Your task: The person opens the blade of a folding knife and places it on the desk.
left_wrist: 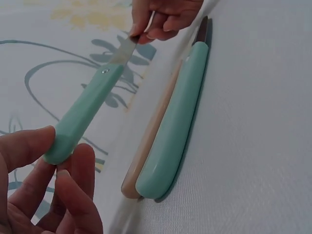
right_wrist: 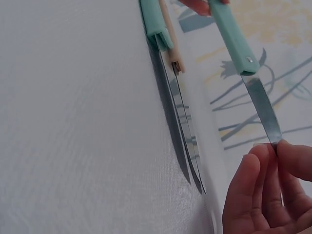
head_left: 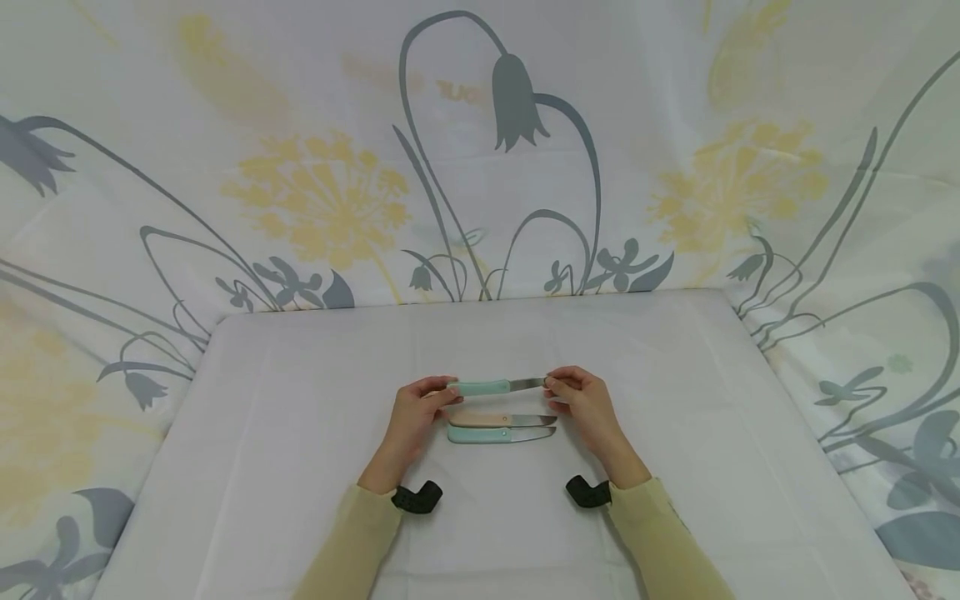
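Between both hands, raised off the table, is a knife [head_left: 480,387] with a mint-green handle and a metal blade. My left hand [head_left: 414,417] pinches the butt of its handle between thumb and fingers, as the left wrist view shows close up. The blade's tip is pinched by my right hand [head_left: 588,410]; in the right wrist view the thumb and a finger cover the very end. Just nearer to me, two more knives lie side by side on the table, their blades pointing right: one beige-handled knife [head_left: 480,421] and, in front of it, another mint-green knife [head_left: 478,435].
A white cloth covers the table [head_left: 300,517]. Behind it and at both sides hangs a floral curtain [head_left: 480,167] with grey and yellow prints, meeting the table's far edge. Black wrist cameras [head_left: 418,497] sit at both cuffs, below yellow-green sleeves [head_left: 352,533].
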The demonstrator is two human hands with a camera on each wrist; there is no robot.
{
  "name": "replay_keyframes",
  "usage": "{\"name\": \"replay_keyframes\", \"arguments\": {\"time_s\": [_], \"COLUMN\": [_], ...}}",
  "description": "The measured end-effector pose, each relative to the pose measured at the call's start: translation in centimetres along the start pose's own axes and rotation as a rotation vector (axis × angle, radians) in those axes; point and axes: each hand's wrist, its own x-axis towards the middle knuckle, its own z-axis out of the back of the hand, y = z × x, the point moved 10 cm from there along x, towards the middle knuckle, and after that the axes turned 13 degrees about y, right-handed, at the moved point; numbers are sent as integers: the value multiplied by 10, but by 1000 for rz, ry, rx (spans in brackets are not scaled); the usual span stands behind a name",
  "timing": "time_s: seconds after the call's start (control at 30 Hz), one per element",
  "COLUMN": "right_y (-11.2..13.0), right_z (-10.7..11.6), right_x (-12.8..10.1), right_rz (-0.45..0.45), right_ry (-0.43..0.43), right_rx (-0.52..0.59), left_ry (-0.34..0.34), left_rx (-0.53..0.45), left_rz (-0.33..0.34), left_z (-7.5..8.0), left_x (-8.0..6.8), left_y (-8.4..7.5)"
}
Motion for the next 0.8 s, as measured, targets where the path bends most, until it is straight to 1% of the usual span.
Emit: {"name": "replay_keyframes", "arguments": {"time_s": [0.1,0.2,0.43,0.5,0.7,0.8], "right_y": [-1,-2,-6,-6,-4,-2], "right_z": [2,4,6,7,7,8], "right_x": [0,0,0,-1,-2,-3], "right_rz": [-16,-36,-57,-61,-73,-84], "right_ry": [-6,-14,-24,-29,-37,-44], "right_rx": [-36,-79,-182,-221,-368,-447], "left_ry": [-14,-22,-64,-73,-90,-93], "left_rx": [87,145,275,316,381,431], "left_rz": [15,23,-13,-19,11,21], "left_z": [3,5,10,11,14,13], "left_x": [0,1,0,0,2,2], "left_y": [0,2,-1,-2,4,4]}}
